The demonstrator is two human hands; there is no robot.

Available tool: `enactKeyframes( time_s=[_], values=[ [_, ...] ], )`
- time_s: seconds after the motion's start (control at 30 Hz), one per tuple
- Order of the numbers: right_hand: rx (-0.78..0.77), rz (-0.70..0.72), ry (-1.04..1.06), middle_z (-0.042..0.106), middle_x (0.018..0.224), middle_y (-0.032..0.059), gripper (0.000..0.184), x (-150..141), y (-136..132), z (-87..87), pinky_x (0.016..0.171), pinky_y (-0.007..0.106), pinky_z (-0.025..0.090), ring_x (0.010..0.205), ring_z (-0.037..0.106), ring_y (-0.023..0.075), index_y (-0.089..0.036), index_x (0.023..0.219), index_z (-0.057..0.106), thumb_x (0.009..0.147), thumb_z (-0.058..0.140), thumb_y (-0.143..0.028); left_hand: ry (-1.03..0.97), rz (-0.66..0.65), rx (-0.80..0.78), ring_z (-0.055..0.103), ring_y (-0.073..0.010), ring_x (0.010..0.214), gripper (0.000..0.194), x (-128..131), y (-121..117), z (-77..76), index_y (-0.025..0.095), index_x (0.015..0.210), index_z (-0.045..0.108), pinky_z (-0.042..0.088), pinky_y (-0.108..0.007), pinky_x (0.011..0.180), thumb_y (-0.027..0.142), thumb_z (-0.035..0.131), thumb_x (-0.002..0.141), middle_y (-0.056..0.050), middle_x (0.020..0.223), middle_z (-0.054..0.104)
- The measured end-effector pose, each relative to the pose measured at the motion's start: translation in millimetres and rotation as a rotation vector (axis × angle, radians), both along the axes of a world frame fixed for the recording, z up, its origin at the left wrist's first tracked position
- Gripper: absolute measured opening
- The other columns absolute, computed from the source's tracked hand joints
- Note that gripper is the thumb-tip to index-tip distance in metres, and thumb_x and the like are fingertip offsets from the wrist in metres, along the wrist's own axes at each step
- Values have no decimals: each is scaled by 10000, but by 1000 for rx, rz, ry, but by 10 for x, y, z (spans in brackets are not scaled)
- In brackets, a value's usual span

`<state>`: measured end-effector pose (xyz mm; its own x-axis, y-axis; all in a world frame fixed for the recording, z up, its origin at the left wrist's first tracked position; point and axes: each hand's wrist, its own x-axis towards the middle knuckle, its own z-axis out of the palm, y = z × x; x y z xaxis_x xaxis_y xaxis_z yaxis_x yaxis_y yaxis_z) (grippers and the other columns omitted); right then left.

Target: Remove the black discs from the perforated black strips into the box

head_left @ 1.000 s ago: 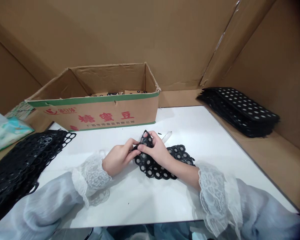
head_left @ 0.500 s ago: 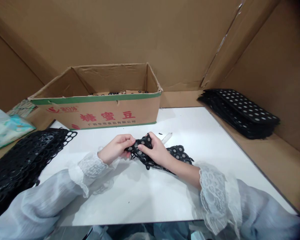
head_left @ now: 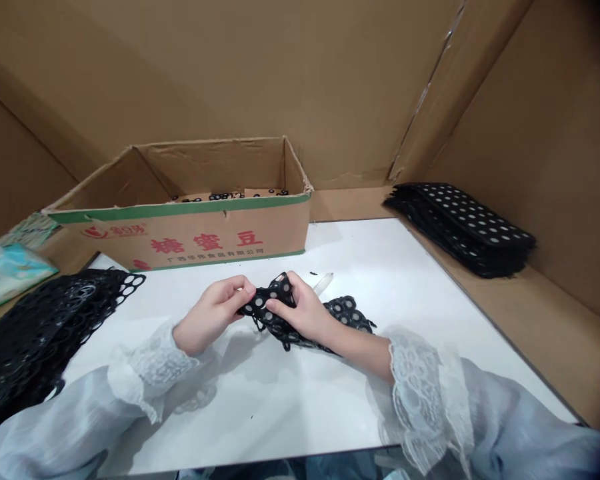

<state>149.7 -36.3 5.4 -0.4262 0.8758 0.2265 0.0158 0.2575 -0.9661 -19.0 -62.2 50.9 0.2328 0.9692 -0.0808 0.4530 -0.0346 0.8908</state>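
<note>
A black sheet of joined rubber rings with pale round centres (head_left: 275, 320) is bunched between my two hands above the white board. My left hand (head_left: 217, 308) pinches its left edge between thumb and fingers. My right hand (head_left: 305, 310) is wrapped round the middle of the sheet, thumb on top. The rest of the sheet trails out to the right behind my right wrist and lies on the board. Just behind my right hand lies a small clear tube-like piece (head_left: 323, 284), partly hidden by the hand.
An open cardboard box (head_left: 220, 233) with small black rings inside stands at the back left. Black perforated ring sheets (head_left: 45, 327) are heaped at the left. A stack of dotted black sheets (head_left: 465, 227) lies at the right. A tissue-like pack (head_left: 15, 270) sits far left. Cardboard walls surround the board (head_left: 290, 413).
The camera view has shifted slightly, so most things appear a little further left and lower. My left hand has drawn slightly leftward, still pinching the sheet; my right hand keeps its hold.
</note>
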Motion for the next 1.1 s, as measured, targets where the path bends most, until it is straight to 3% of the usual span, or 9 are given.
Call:
enactKeyframes(
  time_s=[0.23, 0.33, 0.47, 0.63, 0.7, 0.8, 0.9, 1.0, 1.1],
  values=[
    [-36, 150, -30, 576, 828, 11, 251, 41, -18, 29, 727, 266, 414, 780, 526, 136, -156, 867, 532, 690, 602, -321, 670, 1, 852, 527, -127, 542, 213, 0, -78, -212, 157, 893, 583, 369, -244, 553, 301, 431, 856, -29, 639, 620],
    [-84, 236, -102, 590, 747, 12, 243, 45, -30, 33, 666, 264, 418, 717, 530, 139, -140, 805, 580, 701, 587, -359, 597, -75, 684, 520, -116, 550, 201, -3, -68, -164, 168, 862, 562, 371, -234, 556, 291, 404, 867, -24, 685, 628],
    [-83, 243, -126, 571, 693, 6, 240, 46, -35, 39, 641, 256, 411, 677, 517, 130, -136, 746, 572, 745, 530, -373, 166, -117, 236, 452, -83, 523, 243, 20, -28, -62, 162, 768, 491, 342, -192, 497, 366, 394, 860, 18, 611, 529],
    [-95, 270, -103, 572, 719, 8, 210, 57, -37, 33, 652, 253, 416, 678, 513, 126, -141, 754, 550, 745, 528, -349, -109, 15, 23, 361, -49, 454, 308, -16, 73, 39, 154, 678, 436, 286, -164, 419, 436, 483, 792, 54, 530, 408],
    [-99, 262, -119, 569, 731, 11, 209, 60, -50, 24, 646, 250, 415, 687, 512, 128, -143, 752, 542, 743, 526, -352, -47, 165, 139, 396, -49, 490, 274, -179, 139, 147, 147, 700, 477, 316, -165, 443, 406, 504, 784, 48, 557, 435],
    [-85, 257, -157, 552, 718, 5, 200, 65, -75, 16, 651, 245, 410, 692, 508, 126, -148, 733, 526, 733, 533, -348, 103, 588, 592, 467, -58, 629, 222, -589, 270, 407, 128, 815, 518, 361, -207, 557, 344, 464, 821, 43, 690, 492],
    [-80, 232, -155, 540, 707, -7, 202, 69, -80, 23, 663, 241, 403, 689, 502, 118, -153, 729, 519, 711, 562, -350, 491, 800, 973, 469, -48, 677, 311, -956, 429, 681, 79, 956, 509, 329, -255, 618, 344, 364, 885, 44, 746, 492],
    [-127, 224, -155, 546, 698, -10, 234, 73, -67, 38, 649, 239, 401, 672, 504, 117, -154, 720, 521, 683, 591, -374, 790, 774, 1105, 489, -65, 712, 318, -1107, 644, 849, 75, 943, 555, 352, -243, 658, 351, 417, 866, 24, 778, 543],
    [-155, 217, -150, 544, 678, -12, 239, 75, -64, 53, 644, 240, 401, 658, 504, 116, -154, 693, 517, 676, 596, -379, 981, 658, 950, 517, -118, 798, 372, -1125, 889, 895, 73, 869, 608, 364, -271, 712, 389, 414, 857, -3, 768, 573]
  ],
)
